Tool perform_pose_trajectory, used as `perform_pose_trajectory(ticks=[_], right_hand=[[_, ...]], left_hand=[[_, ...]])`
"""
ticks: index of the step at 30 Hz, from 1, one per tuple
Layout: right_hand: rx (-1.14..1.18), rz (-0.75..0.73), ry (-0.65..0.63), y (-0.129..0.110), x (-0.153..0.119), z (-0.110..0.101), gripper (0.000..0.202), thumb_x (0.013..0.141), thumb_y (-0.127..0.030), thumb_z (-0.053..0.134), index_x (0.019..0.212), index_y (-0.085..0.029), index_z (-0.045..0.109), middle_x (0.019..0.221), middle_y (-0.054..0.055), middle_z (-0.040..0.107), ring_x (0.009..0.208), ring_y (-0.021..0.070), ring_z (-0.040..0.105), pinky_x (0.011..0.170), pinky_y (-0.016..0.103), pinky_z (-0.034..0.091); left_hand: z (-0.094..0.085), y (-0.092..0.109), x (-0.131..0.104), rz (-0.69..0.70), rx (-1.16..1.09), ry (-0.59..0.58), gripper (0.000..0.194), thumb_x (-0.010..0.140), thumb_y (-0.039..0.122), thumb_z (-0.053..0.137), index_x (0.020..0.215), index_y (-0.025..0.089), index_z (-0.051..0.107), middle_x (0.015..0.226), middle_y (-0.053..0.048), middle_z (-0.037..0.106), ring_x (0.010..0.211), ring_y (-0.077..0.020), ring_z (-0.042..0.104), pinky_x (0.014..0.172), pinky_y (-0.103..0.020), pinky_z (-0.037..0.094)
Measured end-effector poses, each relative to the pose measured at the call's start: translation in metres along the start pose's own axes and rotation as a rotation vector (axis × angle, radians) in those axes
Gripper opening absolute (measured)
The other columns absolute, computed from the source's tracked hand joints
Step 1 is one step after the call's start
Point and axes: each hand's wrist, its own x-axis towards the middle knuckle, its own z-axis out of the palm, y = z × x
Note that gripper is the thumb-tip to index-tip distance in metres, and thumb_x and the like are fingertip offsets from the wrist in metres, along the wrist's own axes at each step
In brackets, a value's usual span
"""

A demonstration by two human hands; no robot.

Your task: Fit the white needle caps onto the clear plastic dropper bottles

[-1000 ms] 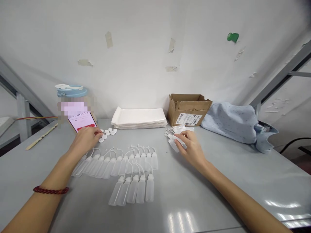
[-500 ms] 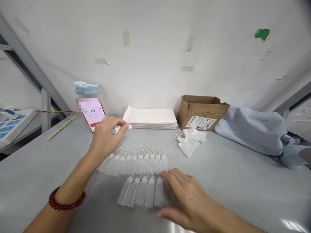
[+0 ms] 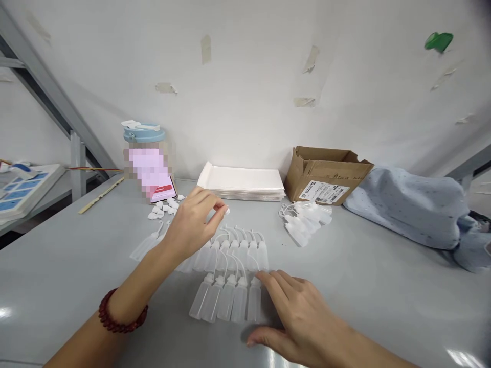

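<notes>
Between the thumb and fingertips of my left hand [image 3: 194, 222] is a small white cap [image 3: 227, 210], held above the back row of bottles. My right hand [image 3: 299, 312] lies low over the table, thumb spread away, with nothing seen in its grasp. Its index fingertip is at the neck of the rightmost front bottle [image 3: 253, 303], apparently touching it. That bottle lies in a front row of several translucent squeeze bottles [image 3: 227, 301], thin white tubes curving from their tops. Behind runs a longer row of similar bottles [image 3: 244, 254], partly covered by my left hand and wrist.
Loose white caps [image 3: 163, 208] lie near the phone [image 3: 163, 190] and a blue-lidded cup [image 3: 143, 134]. At the back are a stack of white padded envelopes [image 3: 241, 181], a cardboard box [image 3: 330, 176], a heap of bottles [image 3: 305, 222] and blue cloth [image 3: 410, 204].
My left hand has moved right and slightly down from near the phone, carrying the cap, and the loose caps now show. My right hand has stayed nearly still. The view has shifted slightly.
</notes>
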Motion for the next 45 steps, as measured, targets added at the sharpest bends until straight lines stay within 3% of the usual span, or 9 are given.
perform_pose_trajectory(ticks=[7, 15, 20, 22, 25, 29, 35, 39, 45], right_hand=[[0.023, 0.006, -0.032, 0.001, -0.003, 0.003, 0.062, 0.082, -0.059, 0.053, 0.114, -0.007, 0.048, 0.083, 0.013, 0.069, 0.070, 0.0276, 0.067, 0.053, 0.034, 0.049], [0.158, 0.172, -0.244, -0.004, 0.000, -0.003, 0.050, 0.076, -0.042, 0.064, 0.112, -0.011, 0.048, 0.086, 0.010, 0.068, 0.071, 0.0276, 0.066, 0.056, 0.033, 0.045], [0.291, 0.264, -0.193, -0.004, -0.002, -0.011, 0.055, 0.074, -0.038, 0.064, 0.117, -0.016, 0.038, 0.080, 0.003, 0.063, 0.061, 0.0204, 0.060, 0.055, 0.029, 0.041], [0.356, 0.281, -0.129, -0.002, -0.004, -0.013, 0.052, 0.075, -0.032, 0.061, 0.117, -0.018, 0.033, 0.080, 0.002, 0.060, 0.062, 0.0184, 0.058, 0.055, 0.028, 0.041], [0.499, 0.274, -0.058, 0.004, -0.005, -0.014, 0.048, 0.081, -0.021, 0.053, 0.120, -0.021, 0.024, 0.075, -0.001, 0.056, 0.058, 0.0151, 0.052, 0.053, 0.025, 0.040], [0.638, 0.271, -0.001, 0.009, -0.004, -0.013, 0.049, 0.084, -0.011, 0.043, 0.123, -0.024, 0.015, 0.089, 0.004, 0.057, 0.057, 0.0118, 0.047, 0.050, 0.022, 0.038], [0.643, 0.247, 0.020, 0.012, -0.003, -0.012, 0.054, 0.085, -0.006, 0.040, 0.127, -0.026, 0.013, 0.101, 0.005, 0.055, 0.060, 0.0105, 0.048, 0.059, 0.025, 0.043], [0.652, 0.227, 0.034, 0.014, -0.002, -0.012, 0.057, 0.083, -0.002, 0.038, 0.128, -0.026, 0.014, 0.105, 0.005, 0.054, 0.078, 0.0143, 0.054, 0.072, 0.030, 0.046], [0.682, 0.260, 0.066, 0.019, 0.000, -0.009, 0.058, 0.076, 0.004, 0.036, 0.125, -0.022, 0.018, 0.094, 0.002, 0.052, 0.075, 0.0139, 0.050, 0.070, 0.027, 0.043]], left_hand=[[-0.010, 0.003, 0.002, -0.080, 0.033, 0.136, 0.015, 0.085, 0.023, 0.052, 0.072, 0.020, 0.058, 0.073, -0.002, 0.065, 0.074, -0.0190, 0.056, 0.069, -0.032, 0.045], [-0.007, 0.012, 0.001, -0.018, -0.007, 0.106, 0.013, 0.085, 0.021, 0.054, 0.074, 0.019, 0.059, 0.072, -0.002, 0.064, 0.074, -0.0190, 0.056, 0.070, -0.032, 0.045], [-0.013, 0.020, -0.001, -0.099, -0.078, 0.185, 0.010, 0.085, 0.022, 0.055, 0.077, 0.021, 0.060, 0.075, -0.001, 0.063, 0.074, -0.0178, 0.056, 0.071, -0.032, 0.045], [-0.013, 0.026, -0.001, -0.118, -0.153, 0.111, 0.010, 0.086, 0.023, 0.054, 0.077, 0.021, 0.061, 0.076, -0.001, 0.063, 0.075, -0.0178, 0.056, 0.069, -0.031, 0.045], [-0.011, 0.038, -0.003, -0.203, -0.360, -0.098, 0.014, 0.085, 0.025, 0.054, 0.073, 0.022, 0.061, 0.074, -0.001, 0.064, 0.072, -0.0171, 0.057, 0.061, -0.028, 0.046], [-0.007, 0.054, -0.005, -0.342, -0.683, -0.310, 0.017, 0.084, 0.027, 0.056, 0.068, 0.022, 0.061, 0.070, 0.000, 0.064, 0.068, -0.0153, 0.058, 0.062, -0.027, 0.048], [0.006, 0.063, -0.008, -0.481, -0.917, -0.367, 0.016, 0.084, 0.031, 0.056, 0.072, 0.021, 0.062, 0.071, 0.000, 0.064, 0.070, -0.0149, 0.060, 0.064, -0.026, 0.051], [0.012, 0.061, -0.008, -0.536, -0.936, -0.367, 0.016, 0.081, 0.034, 0.059, 0.072, 0.021, 0.063, 0.072, -0.002, 0.065, 0.070, -0.0165, 0.061, 0.066, -0.028, 0.052], [0.019, 0.065, -0.009, -0.600, -0.926, -0.386, 0.020, 0.079, 0.037, 0.060, 0.072, 0.019, 0.064, 0.067, -0.002, 0.063, 0.069, -0.0176, 0.060, 0.069, -0.031, 0.050]])
